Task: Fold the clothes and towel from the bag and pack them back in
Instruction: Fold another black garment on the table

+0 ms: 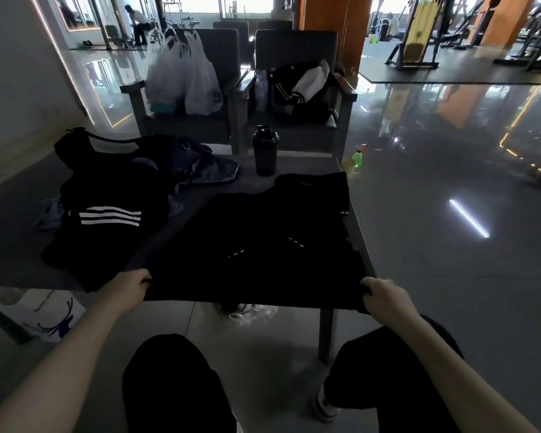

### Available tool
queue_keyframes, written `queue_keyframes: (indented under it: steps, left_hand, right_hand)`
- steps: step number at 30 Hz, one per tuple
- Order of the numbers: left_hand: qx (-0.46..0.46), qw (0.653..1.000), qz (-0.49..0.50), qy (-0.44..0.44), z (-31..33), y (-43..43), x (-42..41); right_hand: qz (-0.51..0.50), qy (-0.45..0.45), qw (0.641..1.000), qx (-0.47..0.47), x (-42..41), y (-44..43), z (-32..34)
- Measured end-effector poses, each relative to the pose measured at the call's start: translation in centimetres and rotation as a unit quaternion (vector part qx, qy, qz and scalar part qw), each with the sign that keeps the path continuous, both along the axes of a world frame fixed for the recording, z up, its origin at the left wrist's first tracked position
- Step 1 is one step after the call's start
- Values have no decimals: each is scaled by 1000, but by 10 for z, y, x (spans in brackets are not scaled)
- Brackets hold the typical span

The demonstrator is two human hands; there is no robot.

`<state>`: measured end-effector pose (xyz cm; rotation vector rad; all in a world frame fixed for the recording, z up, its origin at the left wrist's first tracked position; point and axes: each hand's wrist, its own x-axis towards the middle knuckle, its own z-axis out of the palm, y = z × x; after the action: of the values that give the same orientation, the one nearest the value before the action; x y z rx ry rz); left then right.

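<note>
A black T-shirt (263, 242) lies spread flat on the right half of the low dark table (306, 165), its hem hanging over the near edge. My left hand (132, 287) grips the hem's left corner and my right hand (384, 296) grips its right corner. On the table's left lies a black garment with three white stripes (107, 214). Behind it sits a dark bag (113, 148) with a grey crumpled cloth (213, 171) beside it.
A black shaker bottle (265, 150) stands at the table's far edge. Two chairs behind hold white plastic bags (185, 76) and a black jacket (297, 85). A green bottle (357, 159) stands on the floor at right. A white paper bag (41, 317) lies at lower left.
</note>
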<state>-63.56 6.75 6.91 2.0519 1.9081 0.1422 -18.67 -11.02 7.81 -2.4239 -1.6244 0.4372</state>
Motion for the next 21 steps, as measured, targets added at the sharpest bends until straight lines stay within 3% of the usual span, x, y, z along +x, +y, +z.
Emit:
queue_keyframes:
  steps: [4, 15, 21]
  left_hand:
    - [33, 998, 16, -56, 14, 3, -4]
    - [127, 971, 83, -187, 44, 45, 13]
    - [147, 960, 97, -216, 42, 93, 44]
  right_hand:
    - [-15, 92, 996, 11, 14, 9, 18]
    - [-142, 253, 933, 213, 35, 57, 31]
    - [-227, 250, 893, 297, 39, 107, 15]
